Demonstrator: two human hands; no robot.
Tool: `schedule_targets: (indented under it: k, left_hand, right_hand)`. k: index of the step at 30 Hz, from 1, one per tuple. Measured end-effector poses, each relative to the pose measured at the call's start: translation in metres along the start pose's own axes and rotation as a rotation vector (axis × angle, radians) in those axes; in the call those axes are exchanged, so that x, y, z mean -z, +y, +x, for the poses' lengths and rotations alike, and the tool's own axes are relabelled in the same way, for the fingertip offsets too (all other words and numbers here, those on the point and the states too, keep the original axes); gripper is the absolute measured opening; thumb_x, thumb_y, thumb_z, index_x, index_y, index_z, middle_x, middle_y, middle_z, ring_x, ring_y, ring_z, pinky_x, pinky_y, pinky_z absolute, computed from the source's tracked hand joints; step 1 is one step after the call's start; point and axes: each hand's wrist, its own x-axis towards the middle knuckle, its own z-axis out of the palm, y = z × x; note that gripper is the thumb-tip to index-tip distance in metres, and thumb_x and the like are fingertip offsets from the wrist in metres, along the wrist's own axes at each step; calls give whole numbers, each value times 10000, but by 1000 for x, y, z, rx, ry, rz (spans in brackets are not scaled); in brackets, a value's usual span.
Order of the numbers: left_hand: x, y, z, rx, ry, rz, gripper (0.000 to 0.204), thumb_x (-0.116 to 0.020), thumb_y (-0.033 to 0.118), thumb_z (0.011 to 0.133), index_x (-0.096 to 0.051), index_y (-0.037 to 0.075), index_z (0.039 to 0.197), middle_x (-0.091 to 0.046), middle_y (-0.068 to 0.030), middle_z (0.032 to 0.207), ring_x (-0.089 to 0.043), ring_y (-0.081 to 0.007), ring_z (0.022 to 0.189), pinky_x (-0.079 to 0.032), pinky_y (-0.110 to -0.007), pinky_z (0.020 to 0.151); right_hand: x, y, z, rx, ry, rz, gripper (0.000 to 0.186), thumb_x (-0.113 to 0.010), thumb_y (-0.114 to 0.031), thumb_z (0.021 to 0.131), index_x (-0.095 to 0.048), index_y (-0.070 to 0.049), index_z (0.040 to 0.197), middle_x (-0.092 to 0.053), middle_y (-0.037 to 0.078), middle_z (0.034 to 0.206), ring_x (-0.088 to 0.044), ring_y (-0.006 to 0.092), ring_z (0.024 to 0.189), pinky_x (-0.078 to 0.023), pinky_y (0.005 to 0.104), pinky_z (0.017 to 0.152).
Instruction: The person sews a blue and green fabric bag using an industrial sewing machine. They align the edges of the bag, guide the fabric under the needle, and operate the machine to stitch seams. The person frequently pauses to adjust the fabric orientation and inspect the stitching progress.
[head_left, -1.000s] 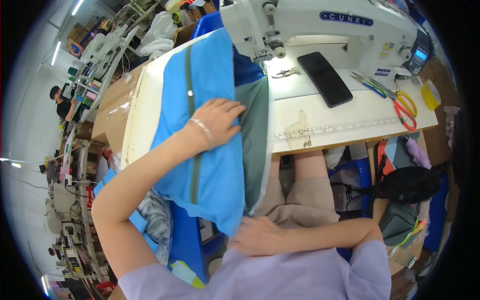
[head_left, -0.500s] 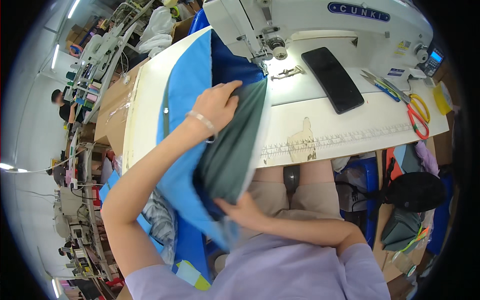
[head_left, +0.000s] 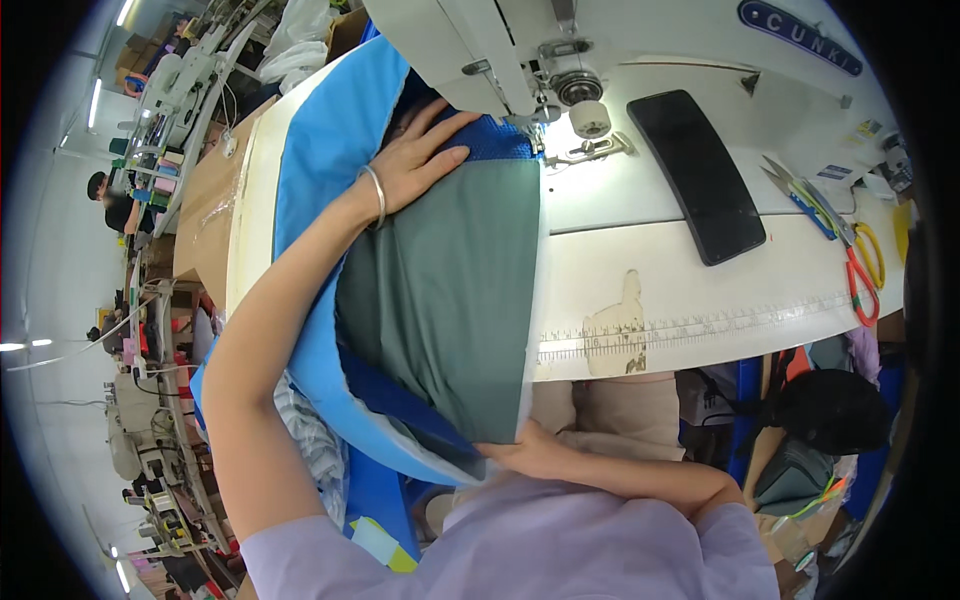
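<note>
Handling, head view: 1 blue cloth piece (head_left: 335, 130), 2 bare hands on it; lies opened out on L part of white tabletop (head_left: 590, 250), top end by presser foot (head_left: 538, 142), bottom end hanging over the lap.
Cloth parts: 1 lt-blue outer layer, folded to L; 1 grey-green panel (head_left: 450, 280), face up; 1 dk-blue mesh strip (head_left: 500, 142) above panel, close to foot.
L hand (head_left: 415, 165): fingers spread, laid flat across top of panel & mesh, not closed on anything; 1 bangle (head_left: 379, 195) at wrist.
R hand (head_left: 530, 452): fingertips at panel's bottom R corner; thumb hidden, can't tell how tight the grip.
Sewing m/c (head_left: 690, 35): 1 up close, head just above L fingertips.
On tabletop, R side: 1 blk phone (head_left: 697, 178); 1 pr scissors (head_left: 847, 235), 1 red + 1 yellow loop; 1 small metal attachment (head_left: 600, 149) just R of foot; 1 ruler scale (head_left: 690, 333) along near edge.
Edges: panel's R edge pale, runs nearly straight from foot down to R hand; outer layer's rim curves round L & bottom.
Room: white top shows betw. panel edge & phone, wider toward ruler; L hand tight to m/c head.
Below R: 1 blk bag (head_left: 835, 410), well apart from hands.
</note>
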Motion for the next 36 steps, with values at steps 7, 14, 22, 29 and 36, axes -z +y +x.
schedule_targets:
  k: [7, 14, 22, 29, 36]
  left_hand:
    - [23, 16, -1, -12, -56, 9, 517, -611, 336, 1004, -534, 147, 1480, -460, -212, 1523, -441, -387, 1408, -362, -434, 1180]
    - [34, 154, -23, -6, -43, 177, 261, -757, 256, 889, -685, 6, 910, -703, -95, 840, -675, -210, 687, -518, -345, 613]
    - [12, 147, -50, 340, -154, -279, 166, -763, 146, 894, -670, 9, 882, -607, 16, 683, -489, -33, 562, -402, -235, 520]
    - [23, 148, -50, 498, -237, -490, 140, -744, 115, 925, -670, 6, 879, -574, 83, 720, -449, 30, 625, -359, -181, 536]
    - [26, 148, -52, 499, -240, -516, 107, -731, 87, 915, -684, -9, 918, -638, 31, 820, -541, -29, 706, -435, -207, 636]
  right_hand:
    - [16, -50, 0, 35, 157, 221, 301, -840, -234, 854, -750, 21, 988, -751, 122, 823, -698, 140, 740, -546, 310, 683]
    - [15, -69, -1, 270, 178, 22, 305, -857, -250, 844, -692, 3, 800, -679, 92, 655, -637, 195, 545, -509, 334, 549]
    - [22, -73, -11, 481, 95, -66, 345, -799, -194, 894, -583, -24, 685, -569, 82, 588, -549, 232, 486, -424, 375, 492]
    - [19, -67, -18, 369, 109, -18, 319, -792, -176, 890, -589, -39, 686, -543, 72, 595, -552, 220, 525, -411, 346, 497]
    - [44, -101, -8, 913, 179, -543, 180, -782, -175, 787, -694, -27, 838, -678, 87, 910, -658, 236, 875, -559, 359, 783]
